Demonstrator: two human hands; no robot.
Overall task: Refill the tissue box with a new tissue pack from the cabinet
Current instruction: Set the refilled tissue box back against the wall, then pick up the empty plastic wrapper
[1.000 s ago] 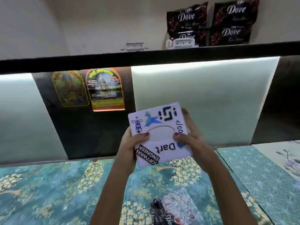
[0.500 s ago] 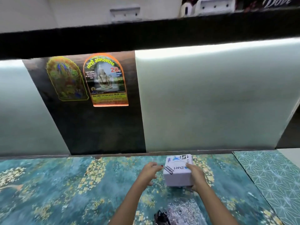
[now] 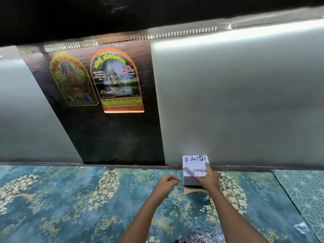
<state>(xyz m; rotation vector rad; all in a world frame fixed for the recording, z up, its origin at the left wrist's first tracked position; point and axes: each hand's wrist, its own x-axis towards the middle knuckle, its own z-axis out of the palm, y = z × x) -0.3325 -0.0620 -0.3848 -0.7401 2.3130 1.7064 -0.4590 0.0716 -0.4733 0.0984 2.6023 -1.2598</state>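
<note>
The white tissue box [image 3: 193,168], covered in stickers, sits on the teal floral bed cover [image 3: 73,204] right against the pale headboard panel [image 3: 236,95]. My right hand [image 3: 206,178] rests on the box's near right corner, fingers over its top. My left hand [image 3: 166,183] hovers just left of the box, fingers loosely curled, holding nothing and apart from the box. A crinkly plastic wrapper [image 3: 198,240] shows at the bottom edge between my forearms.
A dark wooden headboard section [image 3: 108,134] carries two religious stickers [image 3: 115,81]. A black shelf edge [image 3: 140,16] overhangs above. A second sheet with a geometric green pattern [image 3: 305,193] lies to the right.
The box went from raised in both hands down onto the bed cover against the headboard. My left hand let go and drew back; the view tilted down.
</note>
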